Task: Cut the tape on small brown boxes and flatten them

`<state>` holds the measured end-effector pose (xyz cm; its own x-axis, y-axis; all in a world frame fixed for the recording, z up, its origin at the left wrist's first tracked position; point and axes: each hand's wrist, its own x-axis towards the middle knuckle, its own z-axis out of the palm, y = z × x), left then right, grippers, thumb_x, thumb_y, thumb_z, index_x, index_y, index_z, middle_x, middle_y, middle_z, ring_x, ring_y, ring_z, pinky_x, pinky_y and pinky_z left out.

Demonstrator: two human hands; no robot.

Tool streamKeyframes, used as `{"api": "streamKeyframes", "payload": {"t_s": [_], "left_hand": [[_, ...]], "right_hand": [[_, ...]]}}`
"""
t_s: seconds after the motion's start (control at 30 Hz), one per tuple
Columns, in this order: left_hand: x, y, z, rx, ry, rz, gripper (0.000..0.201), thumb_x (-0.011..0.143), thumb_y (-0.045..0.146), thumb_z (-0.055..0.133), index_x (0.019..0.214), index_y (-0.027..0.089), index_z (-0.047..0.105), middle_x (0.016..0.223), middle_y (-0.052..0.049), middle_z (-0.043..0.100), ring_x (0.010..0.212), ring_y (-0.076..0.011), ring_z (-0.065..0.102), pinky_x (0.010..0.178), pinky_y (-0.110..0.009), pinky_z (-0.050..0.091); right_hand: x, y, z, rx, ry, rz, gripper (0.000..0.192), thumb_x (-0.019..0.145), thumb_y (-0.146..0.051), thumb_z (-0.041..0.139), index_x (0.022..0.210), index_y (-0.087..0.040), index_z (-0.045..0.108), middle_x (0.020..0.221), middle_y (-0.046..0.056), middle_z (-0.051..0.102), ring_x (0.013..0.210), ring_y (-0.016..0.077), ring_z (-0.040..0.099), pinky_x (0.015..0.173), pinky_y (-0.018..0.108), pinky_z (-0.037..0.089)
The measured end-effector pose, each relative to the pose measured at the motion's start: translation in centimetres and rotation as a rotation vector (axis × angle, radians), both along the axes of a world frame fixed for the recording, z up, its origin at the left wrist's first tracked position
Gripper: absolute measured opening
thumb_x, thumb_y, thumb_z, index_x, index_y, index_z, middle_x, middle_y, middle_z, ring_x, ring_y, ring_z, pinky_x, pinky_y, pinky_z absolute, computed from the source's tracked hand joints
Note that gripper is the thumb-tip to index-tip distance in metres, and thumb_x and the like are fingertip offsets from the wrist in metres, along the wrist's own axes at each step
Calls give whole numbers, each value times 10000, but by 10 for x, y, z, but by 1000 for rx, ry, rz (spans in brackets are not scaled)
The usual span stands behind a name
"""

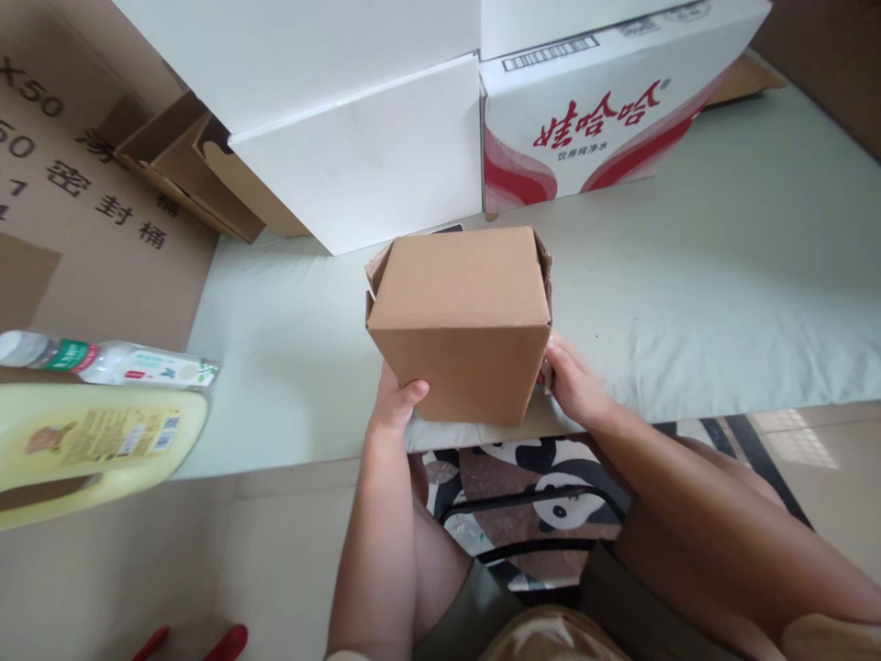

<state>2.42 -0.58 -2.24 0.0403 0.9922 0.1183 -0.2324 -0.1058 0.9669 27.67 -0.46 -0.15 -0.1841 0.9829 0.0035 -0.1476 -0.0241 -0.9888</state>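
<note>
"娃哈哈 饮用纯净水" upside down on white carton (592, 110), "密封桶" on brown cardboard (103, 202)

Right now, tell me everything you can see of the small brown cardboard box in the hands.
The small brown cardboard box is plain, unprinted corrugated board. It sits at the near edge of the pale table, with flaps jutting out along both sides. The left hand grips its lower left corner, thumb on the front face; the right hand presses its right side.

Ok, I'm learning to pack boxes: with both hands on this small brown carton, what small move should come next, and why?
Probably fold the side flaps in flat. The carton rests on the table edge, left hand and right hand gripping its sides, and loose flap edges still stick out at both upper corners.
</note>
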Motion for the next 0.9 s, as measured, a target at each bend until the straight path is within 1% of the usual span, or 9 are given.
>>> {"api": "streamKeyframes", "payload": {"t_s": [0.13, 0.3, 0.4, 0.6, 0.73, 0.9], "left_hand": [[0, 0, 0, 3, -1, 3, 756, 648, 656, 840, 1259, 251, 657, 1253, -118, 705, 1264, -353, 637, 1092, -484, 532], [1, 0, 1, -20, -9, 22, 814, 611, 664, 859, 1279, 256, 633, 1227, -115, 711, 1265, -353, 635, 1093, -488, 526], [2, 0, 3, -24, -10, 20, 806, 609, 671, 857, 1260, 248, 641, 1217, -118, 713, 1253, -358, 640, 1091, -493, 528], [2, 0, 3, -19, -6, 22, 788, 603, 672, 857, 1246, 266, 647, 1235, -117, 706, 1262, -375, 633, 1107, -534, 515], [0, 1, 0, -8, 31, 23, 789, 619, 691, 834, 1257, 265, 645, 1228, -120, 712, 1256, -361, 638, 1100, -518, 523], [0, 0, 1, 1, 47, 14, 788, 645, 690, 815, 1269, 244, 633, 1247, -122, 705, 1292, -363, 615, 1126, -521, 500]], "right_hand": [[0, -1, 7, -3, -72, 22, 442, 935, -620, 534, 723, -246, 434, 633, -45, 368, 570, 122, 327, 540, 283, 352], [1, -2, 9, -14, -109, 21, 387, 952, -547, 517, 730, -242, 431, 649, -43, 377, 576, 120, 335, 550, 285, 352], [1, -2, 10, -39, -125, 17, 356, 954, -516, 505, 740, -241, 431, 665, -40, 385, 582, 122, 341, 557, 288, 358], [0, -3, 9, -62, -137, -4, 354, 934, -541, 515, 755, -242, 450, 665, -41, 383, 600, 129, 364, 568, 289, 372], [0, -3, 7, -73, -127, -11, 354, 925, -555, 528, 773, -239, 475, 681, -39, 391, 609, 128, 377, 569, 286, 376], [-1, -2, 7, -59, -112, 4, 389, 919, -582, 523, 748, -243, 442, 652, -48, 384, 572, 118, 336, 542, 279, 357]]}}
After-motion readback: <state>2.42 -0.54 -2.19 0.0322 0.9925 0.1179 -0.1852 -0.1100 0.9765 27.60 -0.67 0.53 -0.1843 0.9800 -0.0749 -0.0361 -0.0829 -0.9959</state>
